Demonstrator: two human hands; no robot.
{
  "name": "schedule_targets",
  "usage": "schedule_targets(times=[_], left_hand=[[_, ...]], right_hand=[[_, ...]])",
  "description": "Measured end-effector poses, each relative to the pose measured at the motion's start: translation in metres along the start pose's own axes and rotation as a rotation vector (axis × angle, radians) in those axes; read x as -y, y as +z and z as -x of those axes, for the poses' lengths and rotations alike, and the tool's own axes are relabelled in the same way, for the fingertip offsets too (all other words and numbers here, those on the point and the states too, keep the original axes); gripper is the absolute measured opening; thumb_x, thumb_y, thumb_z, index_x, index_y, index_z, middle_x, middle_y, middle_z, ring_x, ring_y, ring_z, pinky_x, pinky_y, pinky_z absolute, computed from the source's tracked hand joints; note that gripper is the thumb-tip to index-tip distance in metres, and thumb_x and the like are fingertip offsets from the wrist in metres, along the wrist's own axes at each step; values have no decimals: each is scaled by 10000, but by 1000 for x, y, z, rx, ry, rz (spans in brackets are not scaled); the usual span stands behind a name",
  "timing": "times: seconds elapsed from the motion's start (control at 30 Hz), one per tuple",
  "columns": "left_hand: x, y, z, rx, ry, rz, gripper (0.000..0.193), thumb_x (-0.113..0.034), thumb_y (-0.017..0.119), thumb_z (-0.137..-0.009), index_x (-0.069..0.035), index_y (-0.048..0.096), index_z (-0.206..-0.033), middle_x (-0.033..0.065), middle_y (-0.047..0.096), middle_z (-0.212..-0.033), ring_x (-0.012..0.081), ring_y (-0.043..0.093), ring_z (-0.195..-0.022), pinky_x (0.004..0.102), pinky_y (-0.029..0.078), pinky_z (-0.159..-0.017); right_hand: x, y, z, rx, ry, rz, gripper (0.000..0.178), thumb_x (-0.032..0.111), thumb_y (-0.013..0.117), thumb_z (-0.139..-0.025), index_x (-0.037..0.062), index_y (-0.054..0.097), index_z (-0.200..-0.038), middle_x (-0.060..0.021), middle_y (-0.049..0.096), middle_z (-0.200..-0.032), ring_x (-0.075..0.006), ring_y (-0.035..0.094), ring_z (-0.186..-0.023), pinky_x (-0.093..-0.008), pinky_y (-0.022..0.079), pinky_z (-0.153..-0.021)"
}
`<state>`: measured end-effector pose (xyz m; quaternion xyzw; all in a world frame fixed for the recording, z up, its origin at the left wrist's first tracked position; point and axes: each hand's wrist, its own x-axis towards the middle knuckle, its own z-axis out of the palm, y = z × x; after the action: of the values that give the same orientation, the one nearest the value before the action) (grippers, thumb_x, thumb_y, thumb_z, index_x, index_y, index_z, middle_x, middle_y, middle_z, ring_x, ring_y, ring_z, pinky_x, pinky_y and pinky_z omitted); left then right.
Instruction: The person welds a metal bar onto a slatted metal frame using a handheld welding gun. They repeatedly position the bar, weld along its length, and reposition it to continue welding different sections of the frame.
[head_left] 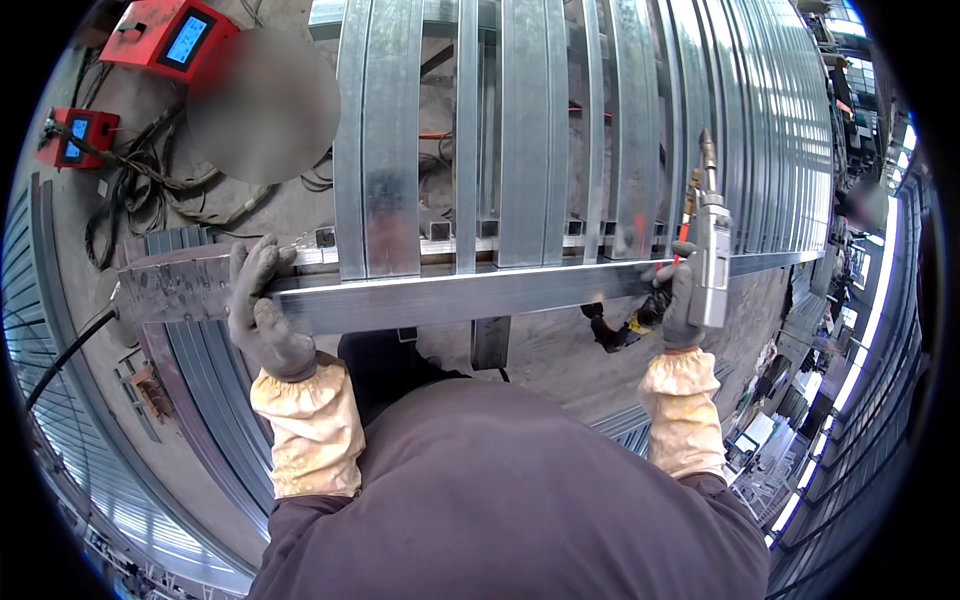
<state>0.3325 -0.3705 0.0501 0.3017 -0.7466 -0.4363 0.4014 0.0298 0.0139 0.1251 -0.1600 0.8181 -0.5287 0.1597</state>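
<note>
A long galvanized rectangular metal tube (480, 296) lies crosswise in front of me, against the ends of several lengthwise metal profiles (530, 150). My left hand (268, 315), in a grey glove, is at the tube's left end, its fingers reaching over the top and its thumb against the front. Just left of it is a darker, stained steel beam (180, 285). My right hand (682, 300), gloved too, is closed around a silver welding gun (711, 250) near the tube's right part. The gun's copper-coloured nozzle points away from me; the palm side of the grip is hidden.
Two red machines with blue screens, a larger one (168, 40) and a smaller one (78, 138), stand far left with tangled cables (150, 190). More metal profiles (200, 360) lie at lower left. A black and yellow item (625, 325) is beyond the tube's near edge.
</note>
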Motion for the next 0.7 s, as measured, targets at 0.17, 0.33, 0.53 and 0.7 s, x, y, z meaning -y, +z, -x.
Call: schedule_targets(times=[0.17,0.33,0.53,0.7], left_hand=[[-9,-3,-1,36,-16,-8,496,-265,422,-1000,110,645,-1239,217,735,-1140,306,683,-1141,475,269,-1227],[-8,-2,1,-16,-78,43,381,-157,520,-919,40,663,-1212,170,742,-1061,331,640,-1186,524,284,-1201],[-51,-5,-32,148,50,-444,428,-185,652,-881,29,635,-1252,198,694,-1125,407,617,-1130,484,427,-1060],[-102,85,-62,319,14,-638,815,-484,765,-804,-17,508,-1422,250,526,-1425,464,432,-1358,544,318,-1140]], right_hand=[[-13,-5,-3,15,-120,48,204,103,579,-992,-39,582,-1138,-147,623,-1103,-221,716,-767,-329,550,-680],[-5,-5,-7,20,-68,140,604,26,607,-948,2,386,-1510,-110,655,-1101,-151,676,-729,-304,568,-659],[3,-6,-13,15,-29,192,728,31,659,-881,24,362,-1546,-120,675,-1142,-181,696,-898,-307,578,-799],[2,-4,-9,23,-185,268,750,85,659,-908,48,317,-1574,-143,658,-1231,-215,695,-980,-329,577,-831]])
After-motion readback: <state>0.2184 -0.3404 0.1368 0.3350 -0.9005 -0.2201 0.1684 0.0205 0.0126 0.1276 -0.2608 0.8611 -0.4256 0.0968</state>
